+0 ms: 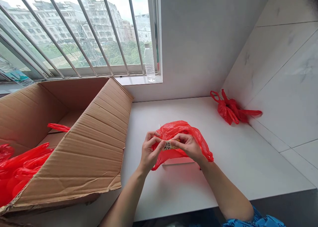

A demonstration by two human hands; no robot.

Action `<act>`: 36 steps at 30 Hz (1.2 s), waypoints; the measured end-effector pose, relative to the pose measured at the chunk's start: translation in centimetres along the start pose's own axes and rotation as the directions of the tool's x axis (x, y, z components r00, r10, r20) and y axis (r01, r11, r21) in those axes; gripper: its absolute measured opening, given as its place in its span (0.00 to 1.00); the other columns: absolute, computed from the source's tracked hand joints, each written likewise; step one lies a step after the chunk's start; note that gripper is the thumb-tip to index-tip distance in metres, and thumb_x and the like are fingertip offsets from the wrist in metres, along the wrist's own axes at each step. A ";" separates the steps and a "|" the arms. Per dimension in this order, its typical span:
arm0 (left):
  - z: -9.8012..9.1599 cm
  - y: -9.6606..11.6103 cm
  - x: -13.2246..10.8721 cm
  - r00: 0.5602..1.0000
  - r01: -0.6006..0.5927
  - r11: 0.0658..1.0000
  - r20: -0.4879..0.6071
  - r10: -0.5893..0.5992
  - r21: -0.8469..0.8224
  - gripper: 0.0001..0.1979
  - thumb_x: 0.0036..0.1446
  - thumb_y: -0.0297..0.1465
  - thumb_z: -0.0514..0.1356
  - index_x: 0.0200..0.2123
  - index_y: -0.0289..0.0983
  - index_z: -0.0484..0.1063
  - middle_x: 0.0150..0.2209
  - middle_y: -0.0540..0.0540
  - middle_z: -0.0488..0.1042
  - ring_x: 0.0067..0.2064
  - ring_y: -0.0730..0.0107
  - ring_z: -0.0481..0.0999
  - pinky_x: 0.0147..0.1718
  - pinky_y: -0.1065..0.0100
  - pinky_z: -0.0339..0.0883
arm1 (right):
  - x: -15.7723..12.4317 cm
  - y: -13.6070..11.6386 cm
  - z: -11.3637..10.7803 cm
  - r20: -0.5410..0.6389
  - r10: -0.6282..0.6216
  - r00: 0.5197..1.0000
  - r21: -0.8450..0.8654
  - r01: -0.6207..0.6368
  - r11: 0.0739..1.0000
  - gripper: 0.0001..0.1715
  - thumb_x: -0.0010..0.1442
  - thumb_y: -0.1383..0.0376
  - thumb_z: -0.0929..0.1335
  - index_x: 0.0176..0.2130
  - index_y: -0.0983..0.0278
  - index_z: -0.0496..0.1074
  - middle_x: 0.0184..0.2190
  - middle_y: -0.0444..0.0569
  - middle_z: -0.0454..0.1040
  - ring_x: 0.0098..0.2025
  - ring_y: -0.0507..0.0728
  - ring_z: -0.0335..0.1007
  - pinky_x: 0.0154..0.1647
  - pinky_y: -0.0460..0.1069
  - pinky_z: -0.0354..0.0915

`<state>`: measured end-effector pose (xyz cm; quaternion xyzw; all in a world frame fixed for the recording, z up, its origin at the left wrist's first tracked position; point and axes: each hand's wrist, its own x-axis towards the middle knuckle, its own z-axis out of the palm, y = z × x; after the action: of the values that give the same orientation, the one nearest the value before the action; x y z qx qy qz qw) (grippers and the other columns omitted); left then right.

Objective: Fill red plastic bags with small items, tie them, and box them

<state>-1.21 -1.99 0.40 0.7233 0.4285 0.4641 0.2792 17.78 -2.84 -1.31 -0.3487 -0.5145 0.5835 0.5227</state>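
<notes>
Two hands met at the centre of the frame. The left hand [149, 151] and right hand [187, 146] were both curled nearly closed, thumbs and forefingers pinched on a small yellow label [167, 145] printed with black characters. The label sat against a red plastic bag [184, 131] that lay crumpled on the white tabletop [236, 160], bunched behind and under the right hand. It was apparently kept close so the fingertips could work on so small a piece.

At the left of the frame a large cardboard box [94, 144] stood open, one flap leaning toward the hands, with more red bags [17, 170] heaped inside, seemingly within easy reach. A knotted bundle of red bags [230, 109] rested well apart at the right, against the pale tiled wall [285, 71]. A clear water bottle [149, 62] stood on the sill of a barred window [74, 31], upper left, with apartment blocks beyond.
</notes>
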 end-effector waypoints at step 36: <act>-0.3 -1.0 -0.2 0.919 -0.381 0.868 0.028 0.393 0.320 0.07 0.59 0.23 0.63 0.33 0.42 0.77 0.44 0.47 0.66 0.36 0.74 0.69 0.33 0.70 0.67 | 0.0 0.1 -2.0 0.102 -0.016 0.995 -0.085 0.024 0.996 0.17 0.60 0.55 0.72 0.49 0.55 0.72 0.48 0.48 0.73 0.49 0.58 0.71 0.49 0.54 0.71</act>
<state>-1.93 -1.69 -0.40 0.8210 0.3494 0.4486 0.0518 19.65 -2.41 -1.87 -0.3356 -0.5683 0.5725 0.4865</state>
